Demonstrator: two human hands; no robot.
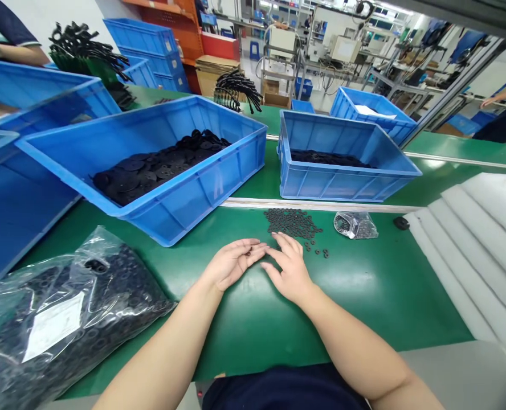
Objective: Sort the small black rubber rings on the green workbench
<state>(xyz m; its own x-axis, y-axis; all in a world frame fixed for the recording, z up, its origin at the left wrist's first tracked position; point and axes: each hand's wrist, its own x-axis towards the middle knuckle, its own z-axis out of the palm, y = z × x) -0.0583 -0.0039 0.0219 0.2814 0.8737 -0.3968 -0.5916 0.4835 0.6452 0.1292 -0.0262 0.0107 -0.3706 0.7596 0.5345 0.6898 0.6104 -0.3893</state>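
My left hand [236, 263] is turned palm up above the green table, its fingers loosely cupped. A small dark piece, apparently a small black ring [248, 253], lies at its fingers. Close beside it, my right hand [290, 267] has its fingers apart, palm facing the left hand, with nothing visible in it. Just beyond the right hand spreads a pile of small black rings [291, 222]. Several loose rings [317, 251] lie to the right of the pile. A small clear bag of dark pieces [356, 225] rests farther right.
A large blue bin [202, 191] with black discs stands behind my left hand, another blue bin [342, 185] with dark pieces behind the pile. At left lies a big clear bag of black rings [107, 307]. White foam sheets [484, 250] lean at right. Other people are partly visible.
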